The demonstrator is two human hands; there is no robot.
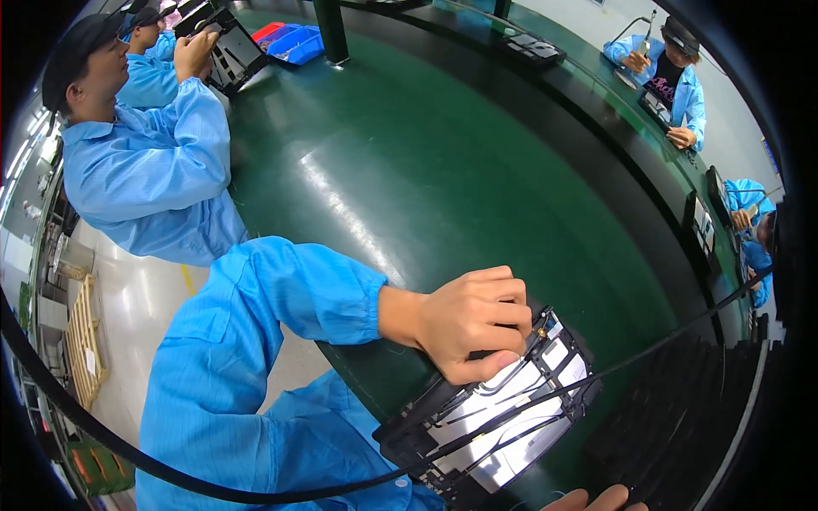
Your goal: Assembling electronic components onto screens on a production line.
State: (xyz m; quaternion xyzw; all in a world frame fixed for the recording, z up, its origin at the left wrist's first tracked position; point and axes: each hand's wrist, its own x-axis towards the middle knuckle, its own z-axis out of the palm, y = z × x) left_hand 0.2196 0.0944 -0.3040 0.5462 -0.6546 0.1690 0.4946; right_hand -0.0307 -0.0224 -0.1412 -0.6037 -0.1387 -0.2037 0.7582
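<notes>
A flat electronic unit [509,419] with a black frame, bright silver-white panels and dark strips lies tilted on the green table in front of me. My left hand [479,324] comes in from the left over its upper edge. The fingers are curled and closed on that edge, the thumb bent over the panel; the fingertips are partly hidden. Of my right hand [601,500] only parts of some fingers show at the lower rim, just below the unit. Whatever they hold or touch is cut off.
A black cable [358,490] crosses the view in front of the unit. Dark ridged material [656,426] lies at right. A co-worker [162,162] at left lifts a similar unit [234,53]. Blue bins [298,44] stand at the far edge. More people work across a dark strip [596,119].
</notes>
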